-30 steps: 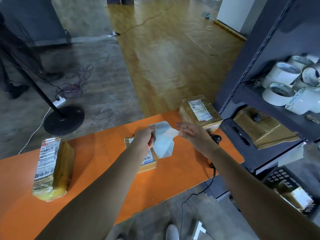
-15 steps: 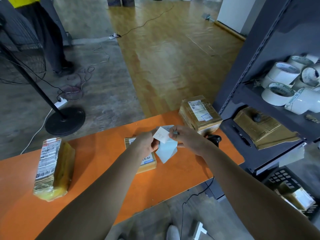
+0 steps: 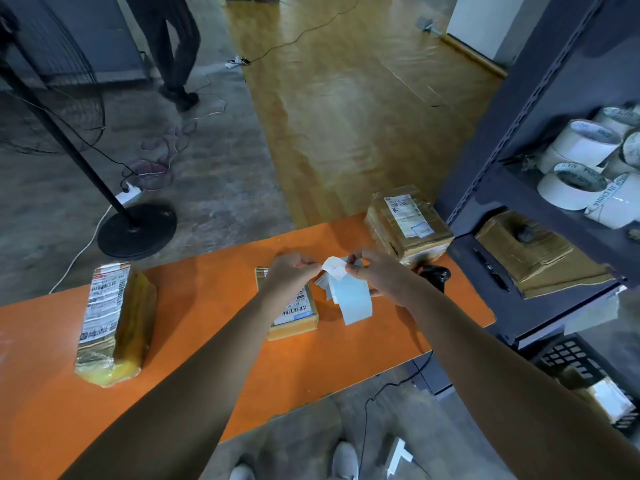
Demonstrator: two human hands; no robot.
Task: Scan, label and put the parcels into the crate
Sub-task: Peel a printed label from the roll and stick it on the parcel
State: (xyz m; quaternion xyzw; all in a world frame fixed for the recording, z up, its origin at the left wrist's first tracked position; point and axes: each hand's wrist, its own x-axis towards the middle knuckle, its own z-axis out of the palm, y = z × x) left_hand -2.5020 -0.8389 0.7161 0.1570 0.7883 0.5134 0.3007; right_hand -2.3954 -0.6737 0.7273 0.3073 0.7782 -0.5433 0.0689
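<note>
Both my hands are raised over the orange table [image 3: 214,341]. My left hand [image 3: 289,271] and my right hand [image 3: 375,271] pinch a white label [image 3: 334,266] between them, and its pale blue backing strip [image 3: 355,301] hangs down from it. Under my left wrist lies a small brown parcel [image 3: 294,315] with a barcode label. A long yellow taped parcel [image 3: 112,323] rests at the table's left. A brown box parcel [image 3: 407,223] stands at the far right corner. A black scanner [image 3: 434,273] lies behind my right wrist. The black crate [image 3: 588,372] sits low at the right.
A dark metal shelf rack [image 3: 512,188] at the right holds white tape rolls [image 3: 585,168], folded cardboard [image 3: 533,252] and a pen. A black fan stand [image 3: 135,230] with cables is on the floor beyond the table. A person's legs [image 3: 173,46] are at the back left.
My hands came closer together and the white label has peeled away from the blue backing, which now hangs lower. The person at the back left walked to the right.
</note>
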